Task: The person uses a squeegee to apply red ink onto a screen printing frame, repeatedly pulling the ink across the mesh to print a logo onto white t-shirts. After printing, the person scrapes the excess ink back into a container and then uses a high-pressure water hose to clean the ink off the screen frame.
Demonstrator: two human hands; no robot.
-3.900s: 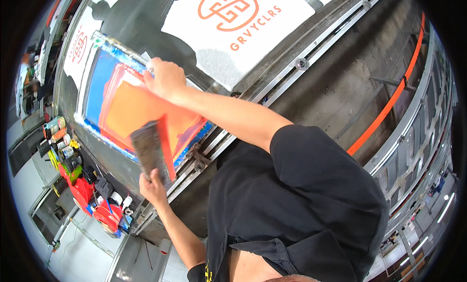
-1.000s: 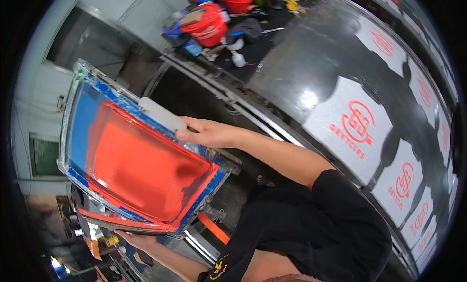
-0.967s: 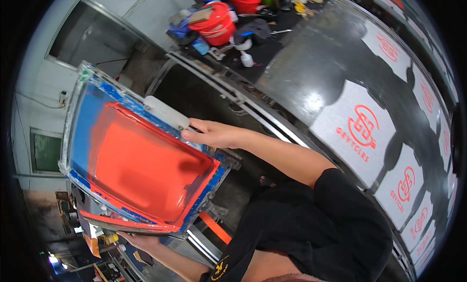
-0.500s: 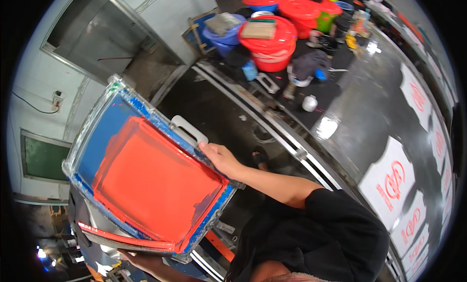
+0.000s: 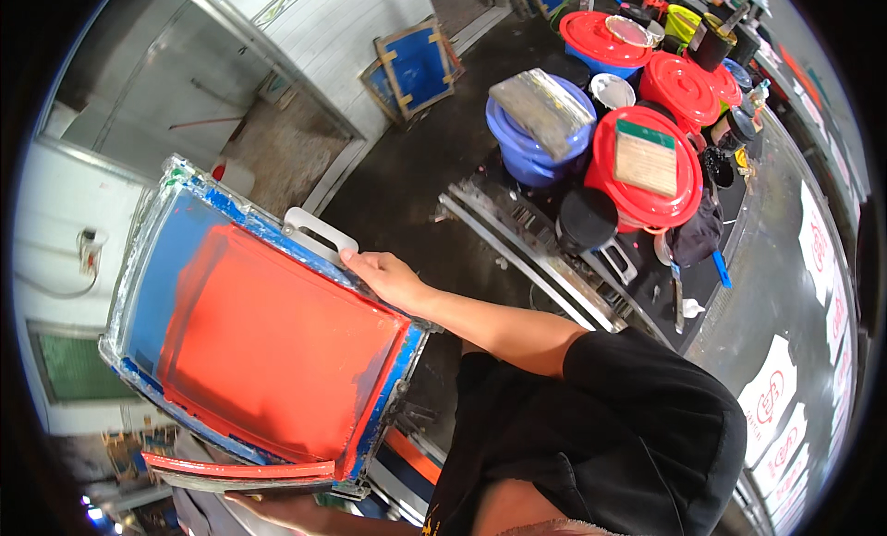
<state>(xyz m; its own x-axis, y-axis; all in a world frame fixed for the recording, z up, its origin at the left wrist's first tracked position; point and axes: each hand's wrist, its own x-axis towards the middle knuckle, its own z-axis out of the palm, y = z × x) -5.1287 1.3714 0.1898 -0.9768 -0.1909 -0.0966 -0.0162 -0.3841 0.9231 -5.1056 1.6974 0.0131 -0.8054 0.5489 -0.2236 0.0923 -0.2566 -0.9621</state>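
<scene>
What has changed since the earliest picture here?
The inked frame has come off the table, to its left. The scraper, earlier slanted over the frame, now runs along its near edge. Unchanged: right hand on the white handle, left hand at the scraper.

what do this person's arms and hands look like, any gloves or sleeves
The right arm wears a loose black short sleeve; its forearm and right hand are bare, with no glove or watch. The left hand is shadowed and partly hidden, but no glove shows.
</scene>
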